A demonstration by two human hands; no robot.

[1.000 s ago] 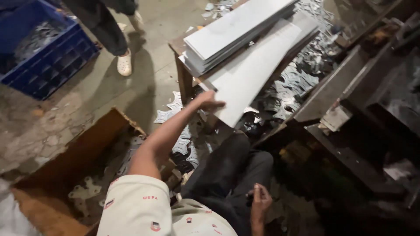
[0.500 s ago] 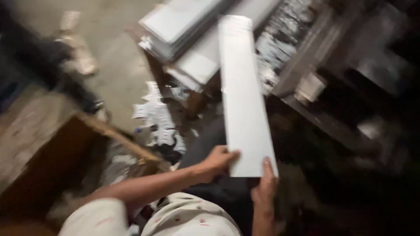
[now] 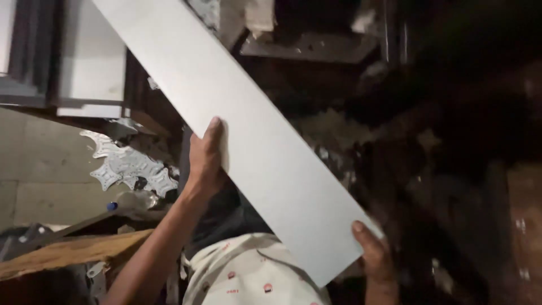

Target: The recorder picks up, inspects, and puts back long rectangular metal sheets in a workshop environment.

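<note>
A long flat white strip of sheet material [image 3: 248, 135] runs diagonally from the top left to the bottom middle of the head view. My left hand [image 3: 206, 158] grips its left edge about halfway along, thumb on top. My right hand [image 3: 372, 257] holds its near end from the right corner, thumb on the sheet's face. The strip hangs above my lap and the dark machine [image 3: 440, 141] beyond it.
A stack of more white strips [image 3: 84, 68] lies on a low stand at the upper left. Punched metal scrap [image 3: 127, 164] litters the floor below it. A wooden box edge [image 3: 68, 254] sits at the lower left, with a plastic bottle [image 3: 132, 200] beside it.
The strip left the stack and came toward me; both hands now hold it, tilted diagonally, closer to the dark machine. The view swung to the right.
</note>
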